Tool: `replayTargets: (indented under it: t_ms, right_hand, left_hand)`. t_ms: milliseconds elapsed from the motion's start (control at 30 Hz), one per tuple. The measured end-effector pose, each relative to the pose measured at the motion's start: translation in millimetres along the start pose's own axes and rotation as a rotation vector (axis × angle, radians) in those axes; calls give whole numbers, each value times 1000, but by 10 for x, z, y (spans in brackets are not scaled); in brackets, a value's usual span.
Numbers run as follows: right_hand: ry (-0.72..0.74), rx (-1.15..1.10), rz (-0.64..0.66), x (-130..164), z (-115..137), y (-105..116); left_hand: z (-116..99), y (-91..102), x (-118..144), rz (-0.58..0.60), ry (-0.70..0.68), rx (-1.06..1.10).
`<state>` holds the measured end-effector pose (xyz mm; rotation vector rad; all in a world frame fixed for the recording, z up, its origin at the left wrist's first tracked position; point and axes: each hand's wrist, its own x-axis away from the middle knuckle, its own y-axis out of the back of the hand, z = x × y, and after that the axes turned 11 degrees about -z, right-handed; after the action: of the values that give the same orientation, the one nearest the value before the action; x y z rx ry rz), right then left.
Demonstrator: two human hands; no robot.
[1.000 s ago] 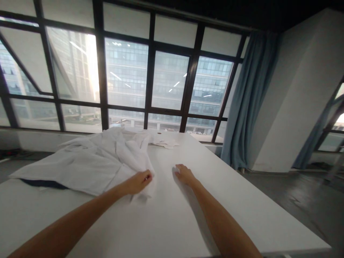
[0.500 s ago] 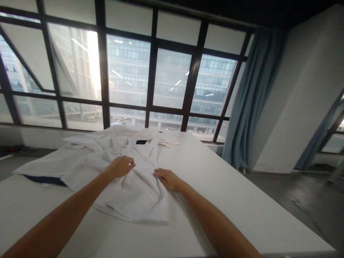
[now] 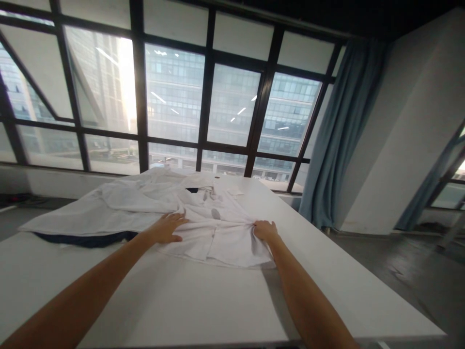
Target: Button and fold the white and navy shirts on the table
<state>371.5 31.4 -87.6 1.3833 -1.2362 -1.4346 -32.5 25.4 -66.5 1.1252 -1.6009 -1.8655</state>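
A white shirt lies rumpled on the table, its lower part between my hands, with a grey spot on the cloth. My right hand is closed on the shirt's right side, and folds run from its fingers across the fabric. On the shirt's left side rests my left hand, fingers stretched out and thumb apart. More white clothing is spread to the left and behind, overlapping the shirt. A dark blue cloth shows beneath its near edge.
The white table reaches toward the windows. A blue curtain hangs at the right beside a slanting pale pillar. Grey floor lies past the table's right edge.
My right hand has moved right with the shirt's side, spreading the cloth wider. The hem has shifted away from me. My left hand has opened flat, and more dark blue cloth shows.
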Motion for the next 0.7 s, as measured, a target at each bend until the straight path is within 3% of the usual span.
replayTargets:
  t_ms: [100, 233, 367, 433, 500, 533, 600, 700]
  right_hand:
    - [62, -52, 31, 38, -53, 99]
    - [292, -307, 168, 107, -151, 273]
    - [347, -543, 364, 134, -291, 370]
    - [300, -586, 303, 113, -296, 339]
    - [250, -584, 105, 79, -235, 248]
    - [241, -573, -1, 63, -185, 186]
    - [274, -548, -135, 41, -68, 52]
    - [395, -515, -95, 39, 68, -83]
  left_hand:
    - [-58, 54, -8, 125, -94, 49]
    - [-115, 109, 56, 353, -100, 122]
    - [-207, 262, 159, 406, -79, 153]
    - [-247, 374, 180, 426, -46, 223]
    - [-263, 452, 163, 469, 18, 329]
    - [-259, 462, 142, 465, 43, 362]
    - [-219, 412, 87, 335, 58, 332]
    - [-96, 208, 28, 81, 4, 125]
